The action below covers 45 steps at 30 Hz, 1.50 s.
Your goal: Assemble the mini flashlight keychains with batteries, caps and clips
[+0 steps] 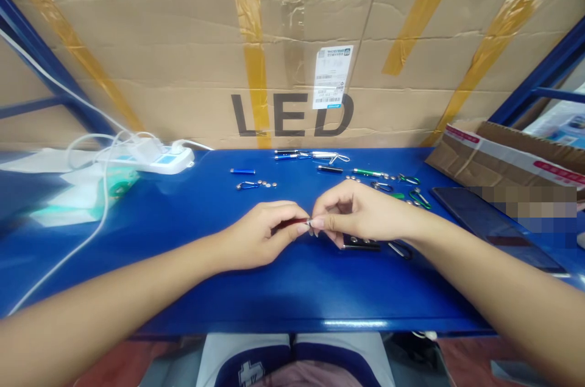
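Observation:
My left hand (262, 234) is closed around a small red tube, a keychain torch (287, 223), of which only a strip shows between the fingers. My right hand (361, 211) pinches a tiny silver part (310, 223) at the tube's end, fingertips of both hands meeting above the blue table (292, 289). Under my right hand lies a dark flat piece with silver dots (361, 243) and a carabiner clip (401, 250). Behind the hands lie several small torches in blue (242, 171), silver (292, 155), black (329, 169) and green (367, 173), with button cells (265, 183).
A white power strip (159, 159) with cables sits at the back left beside a white-green packet (86, 192). A dark phone (491, 225) lies at the right, a cardboard box (512, 158) behind it. A large taped carton marked LED (292, 39) walls the back.

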Tool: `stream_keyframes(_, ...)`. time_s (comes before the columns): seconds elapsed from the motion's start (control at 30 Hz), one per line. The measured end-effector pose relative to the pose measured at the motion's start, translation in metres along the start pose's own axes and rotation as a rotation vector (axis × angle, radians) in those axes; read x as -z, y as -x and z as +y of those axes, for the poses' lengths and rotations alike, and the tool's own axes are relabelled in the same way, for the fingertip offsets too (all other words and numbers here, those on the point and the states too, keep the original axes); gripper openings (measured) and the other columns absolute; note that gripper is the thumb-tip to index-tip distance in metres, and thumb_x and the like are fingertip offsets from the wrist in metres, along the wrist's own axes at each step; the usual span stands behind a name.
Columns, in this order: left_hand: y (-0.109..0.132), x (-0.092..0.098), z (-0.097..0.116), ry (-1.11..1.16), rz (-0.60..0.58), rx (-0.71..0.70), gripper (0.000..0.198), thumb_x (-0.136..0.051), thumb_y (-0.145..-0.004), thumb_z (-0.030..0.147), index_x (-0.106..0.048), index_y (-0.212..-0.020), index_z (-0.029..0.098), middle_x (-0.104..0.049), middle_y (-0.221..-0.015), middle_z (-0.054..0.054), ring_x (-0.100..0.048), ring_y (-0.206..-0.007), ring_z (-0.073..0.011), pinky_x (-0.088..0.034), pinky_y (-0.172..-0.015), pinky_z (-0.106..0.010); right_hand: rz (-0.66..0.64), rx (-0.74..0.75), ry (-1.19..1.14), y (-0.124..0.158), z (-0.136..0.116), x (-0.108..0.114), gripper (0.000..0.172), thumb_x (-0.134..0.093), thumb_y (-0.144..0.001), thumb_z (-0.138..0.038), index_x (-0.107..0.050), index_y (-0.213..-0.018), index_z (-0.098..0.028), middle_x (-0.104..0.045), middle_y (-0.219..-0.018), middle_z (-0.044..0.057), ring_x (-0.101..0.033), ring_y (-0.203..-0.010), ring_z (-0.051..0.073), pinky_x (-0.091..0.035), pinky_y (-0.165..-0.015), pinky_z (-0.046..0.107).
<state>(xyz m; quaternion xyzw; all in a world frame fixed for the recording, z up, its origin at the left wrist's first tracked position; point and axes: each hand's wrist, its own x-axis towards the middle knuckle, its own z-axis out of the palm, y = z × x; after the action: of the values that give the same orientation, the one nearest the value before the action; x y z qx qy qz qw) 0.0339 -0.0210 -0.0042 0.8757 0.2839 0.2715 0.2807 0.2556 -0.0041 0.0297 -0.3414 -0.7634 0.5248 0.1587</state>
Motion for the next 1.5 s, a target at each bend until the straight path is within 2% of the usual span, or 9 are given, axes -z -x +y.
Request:
stream_keyframes(0.13,0.001,-0.001,0.000,-0.123,0.114,-0.051,0.020,-0.048,-0.099,0.022,-0.066,-0.101,0.014,-0.067,-0.092,-0.005,-0.061,-0.085,-0.0133,-0.047,-0.080,-0.025,0.058,-0.011,-0.173,-0.005,0.005,-0.004,0.040,-0.075,-0.076,-0.052,-0.064,-0.070,-0.014,-0.062,-0.054,0.000,-0.061,-0.048,0.012,-0.048,-0.051,0.023)
stream_keyframes(0.3,0.002,0.000,0.000,-0.188,0.132,-0.060,0.021,-0.047,-0.099,0.023,-0.066,-0.101,0.014,-0.068,-0.092,-0.007,-0.061,-0.086,-0.0151,-0.048,-0.081,-0.026,0.052,0.003,-0.187,-0.008,0.010,-0.006,0.041,-0.074,-0.077,-0.054,-0.064,-0.072,-0.014,-0.063,-0.058,0.000,-0.062,-0.050,0.012,-0.049,-0.052,0.024)
stream_keyframes(0.43,-0.002,0.001,-0.003,-0.101,0.085,-0.011,0.023,-0.047,-0.099,0.027,-0.066,-0.098,0.015,-0.070,-0.092,-0.007,-0.062,-0.083,-0.0149,-0.047,-0.078,-0.026,0.056,0.000,-0.079,-0.007,0.010,-0.007,0.041,-0.066,-0.085,-0.054,-0.060,-0.073,-0.015,-0.057,-0.059,-0.003,-0.053,-0.047,0.009,-0.042,-0.048,0.022)
stream_keyframes(0.53,-0.006,-0.001,-0.004,-0.060,0.117,0.045,0.024,-0.047,-0.100,0.031,-0.065,-0.095,0.016,-0.067,-0.085,-0.004,-0.060,-0.077,-0.0138,-0.045,-0.073,-0.025,0.111,0.024,0.010,-0.006,0.008,-0.010,0.041,-0.056,-0.091,-0.054,-0.053,-0.073,-0.018,-0.047,-0.057,-0.005,-0.044,-0.047,0.008,-0.037,-0.047,0.022)
stream_keyframes(0.73,-0.006,-0.004,-0.002,0.198,0.099,0.223,0.036,-0.042,-0.101,0.040,-0.054,-0.078,0.016,-0.053,-0.071,0.002,-0.047,-0.064,-0.0095,-0.039,-0.063,-0.023,0.205,0.131,0.256,-0.007,0.007,-0.013,0.039,-0.043,-0.100,-0.050,-0.047,-0.075,-0.019,-0.048,-0.066,-0.004,-0.045,-0.061,0.011,-0.038,-0.060,0.025)
stream_keyframes(0.97,-0.007,-0.008,-0.007,0.773,-0.003,0.410,0.033,-0.051,-0.096,0.046,-0.057,-0.091,0.014,-0.047,-0.071,0.003,-0.031,-0.051,-0.0048,-0.024,-0.047,-0.020,0.168,0.224,0.380,-0.005,0.009,-0.009,0.035,-0.036,-0.104,-0.042,-0.052,-0.083,-0.019,-0.055,-0.074,-0.002,-0.052,-0.068,0.013,-0.040,-0.070,0.027)
stream_keyframes(1.13,-0.008,-0.005,-0.005,0.871,-0.067,0.481,0.033,-0.052,-0.096,0.045,-0.059,-0.093,0.012,-0.046,-0.064,0.004,-0.027,-0.047,-0.0039,-0.018,-0.044,-0.018,0.155,0.265,0.426,-0.005,0.009,-0.006,0.041,-0.033,-0.105,-0.041,-0.059,-0.084,-0.018,-0.059,-0.075,-0.001,-0.055,-0.070,0.013,-0.040,-0.074,0.027)
stream_keyframes(1.27,-0.007,-0.003,-0.005,0.899,-0.084,0.492,0.035,-0.053,-0.095,0.047,-0.060,-0.091,0.013,-0.033,-0.055,0.008,-0.022,-0.045,-0.0043,-0.016,-0.042,-0.017,0.134,0.265,0.487,-0.005,0.010,-0.002,0.043,-0.032,-0.105,-0.041,-0.062,-0.087,-0.018,-0.059,-0.073,-0.001,-0.053,-0.067,0.012,-0.039,-0.071,0.026)
stream_keyframes(1.5,-0.006,0.001,-0.002,0.992,-0.123,0.518,0.034,-0.056,-0.093,0.045,-0.061,-0.081,0.013,-0.021,-0.052,0.009,-0.014,-0.043,-0.0040,-0.012,-0.039,-0.016,0.025,0.284,0.619,0.003,0.001,0.001,0.036,-0.035,-0.104,-0.043,-0.055,-0.088,-0.018,-0.050,-0.067,-0.003,-0.047,-0.061,0.012,-0.033,-0.060,0.026)
